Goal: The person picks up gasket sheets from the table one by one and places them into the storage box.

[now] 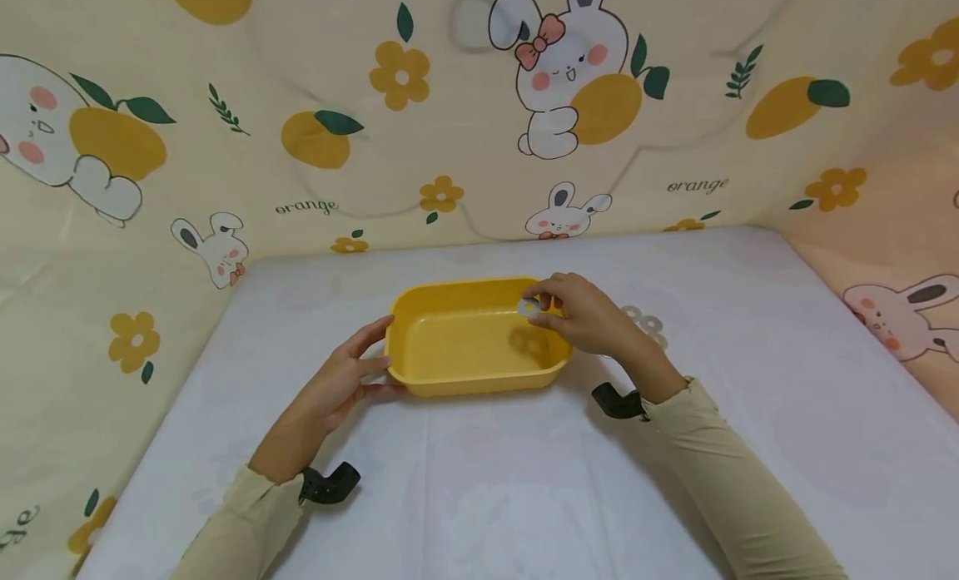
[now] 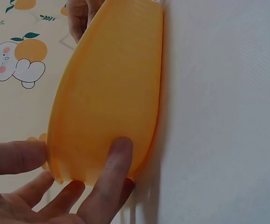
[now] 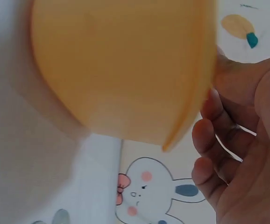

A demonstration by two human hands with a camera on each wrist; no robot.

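A yellow plastic basin stands on the white table, its long side toward me. My left hand holds its left end; in the left wrist view one finger presses flat on the outer wall and others sit round the edge. Over the basin's right end, my right hand pinches a small whitish flat ring between thumb and fingers. The right wrist view hides that ring behind the basin wall, with the curled fingers showing beside the rim.
Several similar pale rings lie on the table to the right of the basin, partly behind my right wrist. A cloth printed with rabbits and oranges rises behind the table and at both sides. Each wrist carries a black camera mount.
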